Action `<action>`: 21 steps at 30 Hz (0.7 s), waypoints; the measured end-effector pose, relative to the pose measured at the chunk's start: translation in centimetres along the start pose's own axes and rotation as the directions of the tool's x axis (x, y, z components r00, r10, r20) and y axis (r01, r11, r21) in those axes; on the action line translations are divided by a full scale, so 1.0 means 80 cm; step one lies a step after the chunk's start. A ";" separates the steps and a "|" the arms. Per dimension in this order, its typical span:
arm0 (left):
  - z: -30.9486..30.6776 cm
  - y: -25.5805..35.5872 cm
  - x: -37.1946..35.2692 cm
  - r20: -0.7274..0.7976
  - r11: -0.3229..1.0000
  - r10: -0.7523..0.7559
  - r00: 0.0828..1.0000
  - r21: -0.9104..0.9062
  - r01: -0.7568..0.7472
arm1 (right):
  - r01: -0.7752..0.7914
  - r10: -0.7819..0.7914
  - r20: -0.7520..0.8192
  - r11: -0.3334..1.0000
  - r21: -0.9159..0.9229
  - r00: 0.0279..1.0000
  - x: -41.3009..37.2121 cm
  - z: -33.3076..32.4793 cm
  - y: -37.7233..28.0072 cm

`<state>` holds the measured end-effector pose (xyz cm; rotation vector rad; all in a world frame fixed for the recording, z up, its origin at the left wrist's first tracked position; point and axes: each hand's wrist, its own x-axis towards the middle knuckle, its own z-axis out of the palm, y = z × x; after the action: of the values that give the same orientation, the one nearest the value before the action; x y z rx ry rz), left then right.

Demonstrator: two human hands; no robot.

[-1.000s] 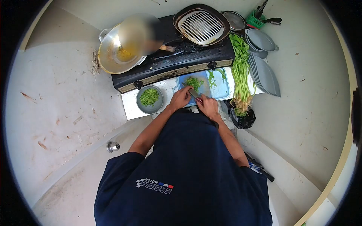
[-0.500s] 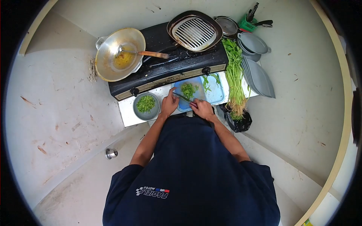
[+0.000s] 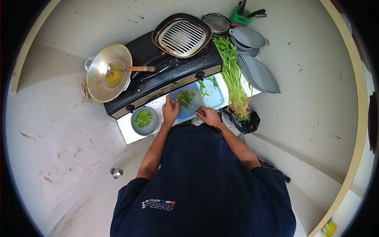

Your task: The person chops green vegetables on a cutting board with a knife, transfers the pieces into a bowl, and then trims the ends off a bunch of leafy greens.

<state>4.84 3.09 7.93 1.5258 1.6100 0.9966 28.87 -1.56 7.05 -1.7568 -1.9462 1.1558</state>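
Observation:
My right hand (image 3: 211,116) is closed around the dark red handle of a knife (image 3: 192,106). Its thin blade points up and left, along the lower edge of a pile of chopped greens (image 3: 185,98). Those greens lie on a blue cutting board (image 3: 187,114). My left hand (image 3: 170,110) is at the board's left edge, thumb and index finger apart, close to the knife tip and the greens. Whether its fingertips touch the blade is too small to tell. Left of this hand, a grey bowl (image 3: 133,125) holds more chopped greens.
A black stove (image 3: 169,75) stands behind the board, bearing a wok (image 3: 94,79) with a wooden-handled spatula and a grill pan (image 3: 158,35). Loose leaves lie on a light blue tray (image 3: 218,98). Rightward are long-stemmed greens (image 3: 233,81), grey plates (image 3: 262,75) and a black bag (image 3: 250,124).
The camera view has shifted and turned slightly, so the stove and counter appear further left. The knife blade now overlaps the chopped greens' lower edge, and my left hand's fingers sit nearer the pile.

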 end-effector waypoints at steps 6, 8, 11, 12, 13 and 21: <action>0.040 0.025 0.014 0.105 1.000 0.007 0.994 -0.020 -0.005 | -0.104 0.107 -0.051 0.994 0.044 0.993 -0.026 -0.038 0.021; 0.062 0.023 0.017 0.148 0.997 0.060 0.987 -0.064 -0.051 | -0.139 0.147 -0.119 0.987 0.075 0.982 -0.036 -0.051 0.032; 0.087 0.038 0.025 0.228 0.984 0.165 0.960 -0.101 -0.145 | -0.188 0.216 -0.200 0.971 0.147 0.956 -0.048 -0.060 0.057; 0.097 0.043 0.030 0.261 0.984 0.171 0.950 -0.096 -0.151 | -0.206 0.245 -0.213 0.960 0.189 0.946 -0.052 -0.064 0.064; 0.108 0.049 0.036 0.292 0.983 0.179 0.940 -0.092 -0.159 | -0.221 0.273 -0.225 0.948 0.230 0.935 -0.056 -0.070 0.071; 0.194 0.062 0.080 0.545 0.901 0.282 0.790 0.133 -0.413 | -0.209 0.299 -0.325 0.936 0.284 0.897 -0.072 -0.094 0.117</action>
<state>20.41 10.56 5.24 2.1055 1.1104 0.4966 41.85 -4.62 7.00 -1.9651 -1.3309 1.0030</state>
